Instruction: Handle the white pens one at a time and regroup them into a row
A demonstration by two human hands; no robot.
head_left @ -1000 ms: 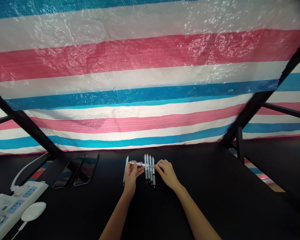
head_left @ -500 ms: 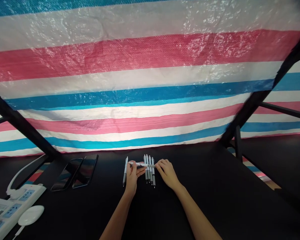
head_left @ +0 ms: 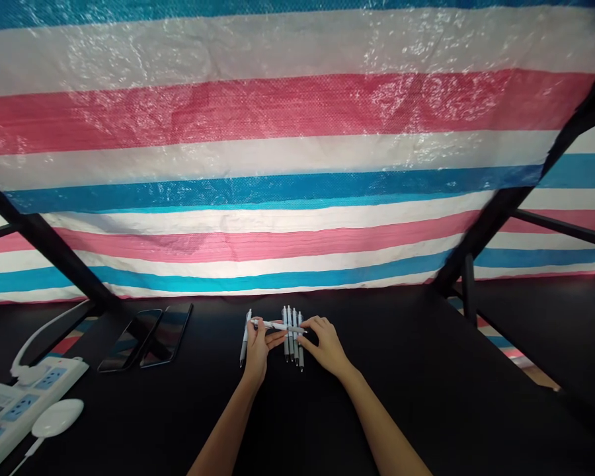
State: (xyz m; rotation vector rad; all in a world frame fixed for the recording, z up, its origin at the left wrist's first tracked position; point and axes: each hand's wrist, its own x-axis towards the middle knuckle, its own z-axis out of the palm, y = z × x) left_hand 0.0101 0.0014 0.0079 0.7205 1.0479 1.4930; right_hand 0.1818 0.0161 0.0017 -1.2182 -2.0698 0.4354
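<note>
My left hand (head_left: 258, 345) pinches a white-and-grey click pen (head_left: 279, 326) near its white end. This pen is held level, its grey grip and tip pointing right. My right hand (head_left: 328, 347) is around the tip, thumb and forefinger parted on either side of it and not visibly gripping. Under the held pen, several similar pens (head_left: 295, 349) lie side by side on the black table (head_left: 297, 430), grey ends towards me. One more pen (head_left: 243, 350) lies just left of my left hand, partly hidden by it.
Two dark phones (head_left: 131, 340) lie side by side on the left. Nearer on that side are a white power strip (head_left: 42, 390) and a white round charger (head_left: 58, 418) with its cable. Behind the table hangs a striped plastic sheet (head_left: 277, 244), between black frame bars (head_left: 480, 235).
My right thumb and forefinger have parted from the tip end of the held pen. The left hand keeps its pinch. The whole view has shifted slightly.
</note>
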